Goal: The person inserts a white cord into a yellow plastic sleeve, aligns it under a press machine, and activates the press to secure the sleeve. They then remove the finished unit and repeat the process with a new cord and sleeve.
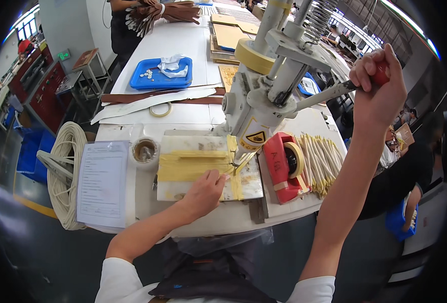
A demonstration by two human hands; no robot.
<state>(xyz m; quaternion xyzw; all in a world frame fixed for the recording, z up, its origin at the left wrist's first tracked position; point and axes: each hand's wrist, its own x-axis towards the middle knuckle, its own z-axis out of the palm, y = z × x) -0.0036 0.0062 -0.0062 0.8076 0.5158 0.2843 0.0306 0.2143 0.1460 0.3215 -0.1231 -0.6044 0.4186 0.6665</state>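
Observation:
A grey hand press (251,118) with a yellow warning sticker stands before me. My right hand (380,83) is raised at the right, wrapped round the red knob (381,74) on the end of its lever (327,95). Beneath the press, my left hand (205,192) lies low over a pale base plate (248,189) covered partly with yellow tape (183,169). Its fingertips are pinched together beside the press tip; a thin pale piece shows there, too small to make out. Right of the plate lies a bundle of white cords (319,161) with yellow ends.
A red tape dispenser (279,169) stands between the plate and the cords. To the left are a tape roll (145,150), a printed sheet (102,184) and a big cord coil (64,177). Farther back sit brown and white strips (152,101) and a blue tray (137,81). Other people work nearby.

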